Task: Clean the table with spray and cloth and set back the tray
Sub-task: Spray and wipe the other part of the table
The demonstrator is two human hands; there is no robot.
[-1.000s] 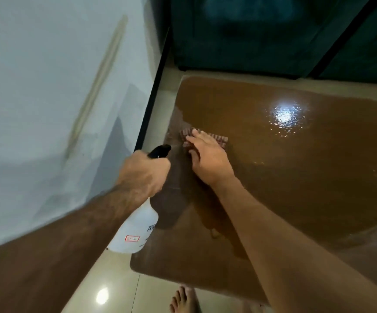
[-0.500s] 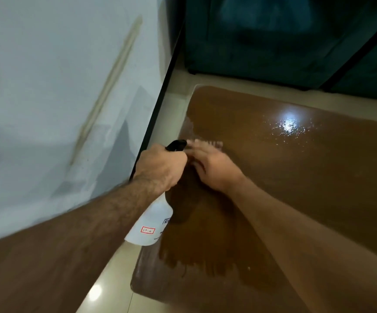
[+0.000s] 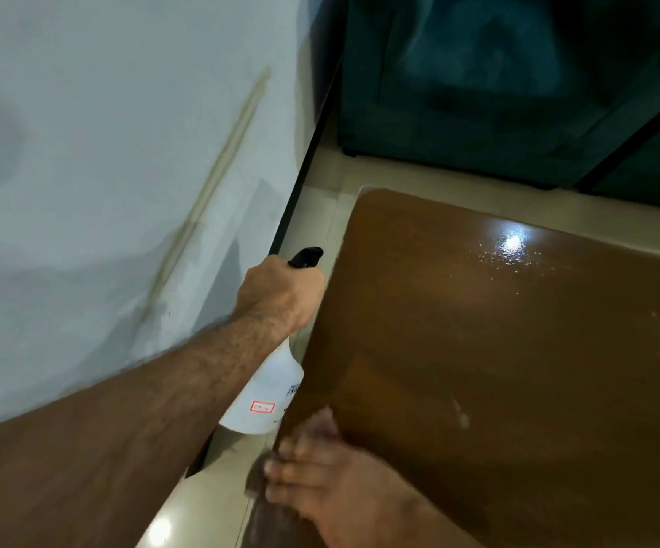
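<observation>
My left hand grips the black trigger head of a white spray bottle, held in the air just off the left edge of the glossy brown table. My right hand lies blurred at the table's near left corner, fingers spread flat and pressing a dark cloth that pokes out past the fingertips at the edge. Wet droplets glisten on the far part of the tabletop around a light reflection. No tray is in view.
A white wall with a black skirting strip runs close along the left. A dark teal sofa stands beyond the table's far edge. Beige floor tiles show between wall and table.
My right hand has wiped the cloth from the far left part of the table back toward me to the near left corner. The left hand keeps holding the bottle beside the table edge.
</observation>
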